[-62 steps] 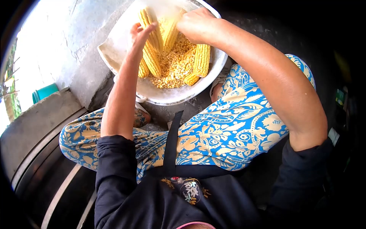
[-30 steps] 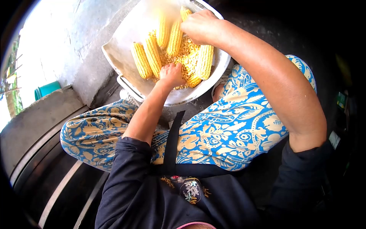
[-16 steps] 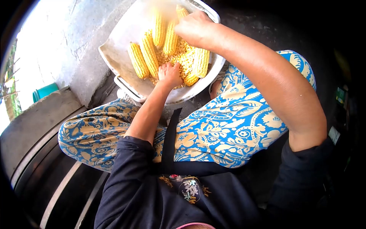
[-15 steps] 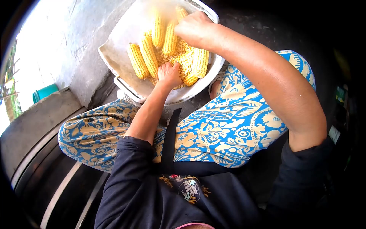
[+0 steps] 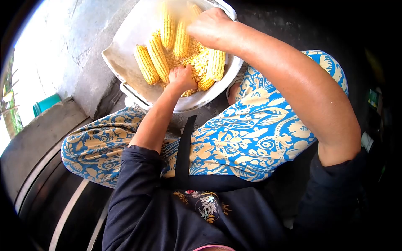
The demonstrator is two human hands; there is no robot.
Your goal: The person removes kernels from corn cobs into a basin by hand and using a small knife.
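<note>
A white basin [image 5: 116, 62] holds several yellow corn cobs and a layer of loose corn kernels [image 5: 197, 58]. My left hand [image 5: 182, 78] rests low on the kernels, its fingers stretched forward and slightly bent, beside a slanting corn cob [image 5: 158, 56]. Over the basin's right side, my right hand [image 5: 209, 28] is closed, with its fingertips turned away from view. Close to that hand stand a corn cob [image 5: 181, 39] and, below it, another corn cob [image 5: 216, 65]. Whatever the right fingers grip is hidden.
The basin stands in front of my crossed legs, covered by blue and cream patterned cloth [image 5: 247, 138]. A handle [image 5: 133, 95] sticks out at its near left. Grey concrete [image 5: 90, 54] lies to the left, with a teal container [image 5: 47, 104] beyond a low ledge [image 5: 39, 129].
The basin and both hands appear slightly farther left and higher in view. My left hand stays on the kernels, and the right remains closed near the cobs.
</note>
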